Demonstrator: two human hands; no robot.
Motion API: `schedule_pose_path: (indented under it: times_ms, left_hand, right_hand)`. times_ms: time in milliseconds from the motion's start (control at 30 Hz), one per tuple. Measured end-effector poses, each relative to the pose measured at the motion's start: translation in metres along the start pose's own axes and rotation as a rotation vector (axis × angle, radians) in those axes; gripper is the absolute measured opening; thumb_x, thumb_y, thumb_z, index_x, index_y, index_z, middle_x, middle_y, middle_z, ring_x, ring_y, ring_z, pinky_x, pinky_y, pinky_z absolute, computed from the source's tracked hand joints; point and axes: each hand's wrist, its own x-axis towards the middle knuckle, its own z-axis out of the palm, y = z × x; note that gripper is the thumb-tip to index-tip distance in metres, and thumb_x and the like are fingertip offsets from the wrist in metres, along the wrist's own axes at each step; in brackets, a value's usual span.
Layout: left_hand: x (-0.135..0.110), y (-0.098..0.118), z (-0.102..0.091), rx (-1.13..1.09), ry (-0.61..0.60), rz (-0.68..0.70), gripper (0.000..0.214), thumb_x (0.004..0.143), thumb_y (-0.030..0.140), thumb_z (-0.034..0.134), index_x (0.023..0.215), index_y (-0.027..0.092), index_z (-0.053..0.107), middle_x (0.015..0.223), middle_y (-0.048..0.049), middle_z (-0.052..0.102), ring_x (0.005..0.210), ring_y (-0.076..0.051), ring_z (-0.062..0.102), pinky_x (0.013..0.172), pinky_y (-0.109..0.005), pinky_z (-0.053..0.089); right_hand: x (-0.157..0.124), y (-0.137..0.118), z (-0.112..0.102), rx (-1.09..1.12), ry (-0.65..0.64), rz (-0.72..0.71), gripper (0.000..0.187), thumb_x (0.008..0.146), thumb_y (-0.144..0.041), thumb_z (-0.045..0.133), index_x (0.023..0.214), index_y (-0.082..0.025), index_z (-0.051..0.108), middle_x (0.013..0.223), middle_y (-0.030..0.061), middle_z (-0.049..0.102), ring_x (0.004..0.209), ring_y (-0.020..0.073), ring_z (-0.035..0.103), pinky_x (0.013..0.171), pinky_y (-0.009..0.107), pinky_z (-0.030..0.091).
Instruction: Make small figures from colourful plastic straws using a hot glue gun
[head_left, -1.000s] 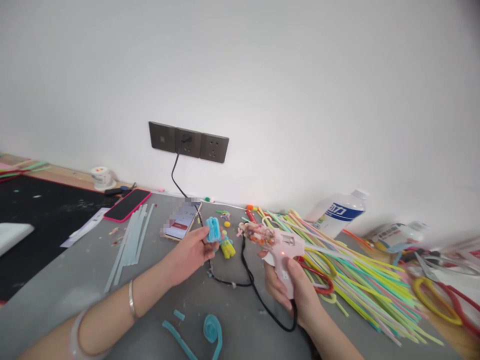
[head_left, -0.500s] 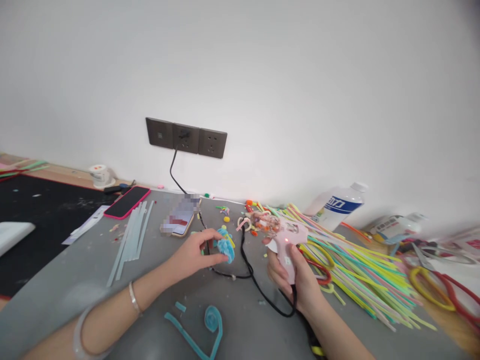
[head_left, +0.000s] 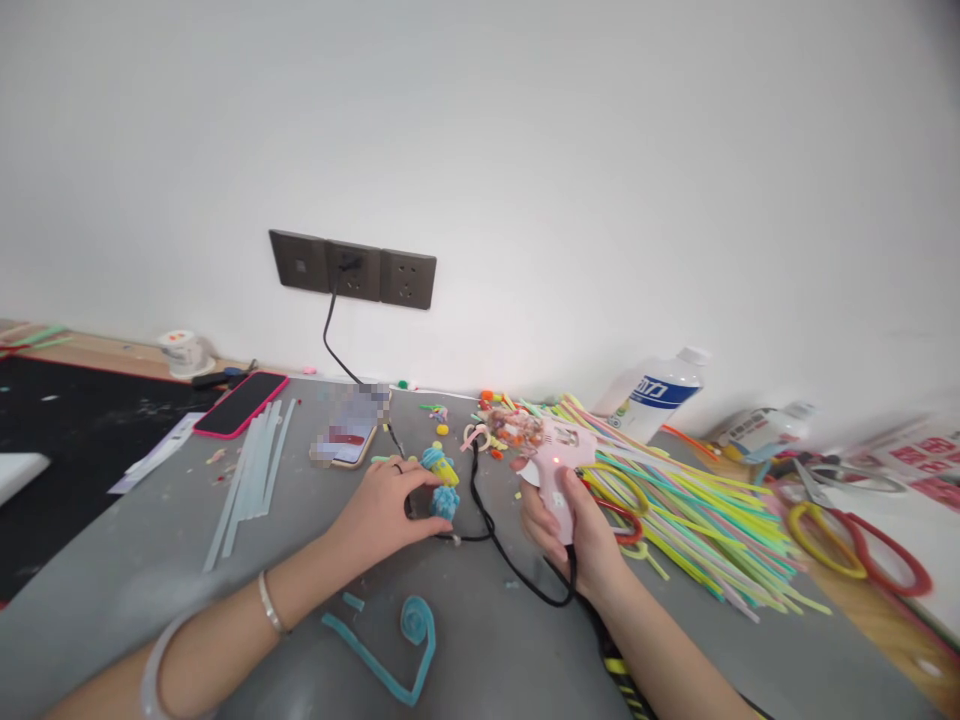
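My left hand (head_left: 386,505) pinches a small blue fuzzy piece (head_left: 445,501) down on the grey table (head_left: 150,560), just in front of a little blue-and-yellow pipe-cleaner figure (head_left: 439,464). My right hand (head_left: 574,525) is wrapped round the handle of a pink glue gun (head_left: 559,462), its nozzle pointing left toward the figure. The gun's black cord (head_left: 517,575) loops across the table between both hands.
A heap of coloured pipe cleaners (head_left: 697,510) lies to the right, with a white bottle (head_left: 652,392) behind. Two phones (head_left: 240,403) (head_left: 345,440), glue sticks (head_left: 251,470) and a wall socket (head_left: 352,270) are at left. A teal curled strip (head_left: 409,640) lies near me.
My left hand lowered the blue piece from mid-air to the table in front of the figure. My right hand with the glue gun shifted slightly left and down.
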Motion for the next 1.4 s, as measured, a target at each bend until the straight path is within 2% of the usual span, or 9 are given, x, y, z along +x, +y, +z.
schedule_pose_path:
  times_ms: [267, 400, 533, 667, 800, 967, 1233, 1400]
  left_hand:
    - [0.001, -0.002, 0.000, -0.034, 0.015, -0.004, 0.036, 0.065, 0.042, 0.083, 0.096, 0.027, 0.073, 0.095, -0.0029, 0.074, 0.092, -0.027, 0.063, 0.085, -0.039, 0.043]
    - [0.001, 0.003, 0.005, -0.064, -0.004, 0.006, 0.021, 0.069, 0.028, 0.078, 0.088, 0.025, 0.070, 0.092, -0.0026, 0.074, 0.090, -0.026, 0.062, 0.086, -0.039, 0.043]
    - [0.000, 0.008, -0.001, -0.187, 0.101, 0.049, 0.022, 0.074, 0.017, 0.067, 0.096, 0.022, 0.063, 0.101, -0.0048, 0.070, 0.098, -0.024, 0.061, 0.087, -0.036, 0.045]
    - [0.003, 0.003, -0.012, -0.301, 0.206, -0.023, 0.023, 0.079, 0.026, 0.069, 0.101, 0.021, 0.063, 0.097, -0.0049, 0.067, 0.093, -0.022, 0.062, 0.083, -0.033, 0.047]
    - [0.006, -0.005, -0.014, -0.377, 0.264, -0.080, 0.028, 0.076, 0.035, 0.074, 0.098, 0.019, 0.069, 0.093, -0.0055, 0.067, 0.092, -0.023, 0.062, 0.084, -0.034, 0.047]
    - [0.006, -0.006, -0.011, -0.356, 0.282, -0.006, 0.024, 0.075, 0.037, 0.077, 0.091, 0.019, 0.072, 0.087, -0.0058, 0.069, 0.089, -0.023, 0.060, 0.082, -0.035, 0.047]
    - [0.005, -0.007, -0.010, -0.247, 0.323, 0.090, 0.026, 0.084, 0.034, 0.071, 0.108, 0.024, 0.075, 0.092, -0.0053, 0.071, 0.093, -0.023, 0.059, 0.085, -0.036, 0.048]
    - [0.006, -0.008, -0.011, -0.230, 0.340, 0.107, 0.028, 0.084, 0.035, 0.071, 0.111, 0.026, 0.075, 0.093, -0.0048, 0.072, 0.093, -0.022, 0.060, 0.086, -0.036, 0.049]
  right_hand:
    - [0.000, 0.001, -0.002, -0.028, 0.017, 0.012, 0.046, 0.088, -0.063, 0.056, 0.099, -0.018, 0.062, 0.049, -0.0107, 0.037, 0.031, 0.0033, 0.016, 0.035, 0.020, 0.013]
    - [0.000, 0.001, 0.000, -0.047, 0.009, 0.025, 0.047, 0.087, -0.063, 0.057, 0.098, -0.018, 0.062, 0.049, -0.0106, 0.037, 0.031, 0.0029, 0.017, 0.036, 0.020, 0.015]
    - [-0.001, 0.002, 0.001, -0.042, 0.018, -0.015, 0.046, 0.089, -0.062, 0.055, 0.099, -0.018, 0.061, 0.049, -0.0102, 0.038, 0.031, 0.0024, 0.019, 0.036, 0.019, 0.014]
    - [-0.002, 0.005, 0.001, -0.054, -0.026, 0.000, 0.046, 0.089, -0.061, 0.056, 0.098, -0.017, 0.061, 0.050, -0.0097, 0.040, 0.030, 0.0020, 0.021, 0.035, 0.018, 0.015]
    - [-0.004, 0.008, 0.001, -0.077, -0.087, 0.024, 0.048, 0.088, -0.061, 0.057, 0.096, -0.015, 0.062, 0.050, -0.0091, 0.040, 0.029, 0.0022, 0.022, 0.033, 0.018, 0.016]
    - [-0.005, 0.007, 0.002, -0.081, -0.151, 0.027, 0.047, 0.090, -0.060, 0.055, 0.097, -0.014, 0.062, 0.051, -0.0089, 0.039, 0.030, 0.0019, 0.023, 0.033, 0.017, 0.016]
    - [-0.007, 0.004, 0.005, -0.132, -0.195, 0.106, 0.048, 0.090, -0.061, 0.055, 0.094, -0.014, 0.059, 0.051, -0.0093, 0.039, 0.031, 0.0019, 0.024, 0.032, 0.016, 0.016]
    - [-0.009, 0.003, 0.006, -0.196, -0.192, 0.145, 0.049, 0.088, -0.062, 0.056, 0.092, -0.014, 0.059, 0.050, -0.0094, 0.038, 0.031, 0.0021, 0.024, 0.033, 0.016, 0.016]
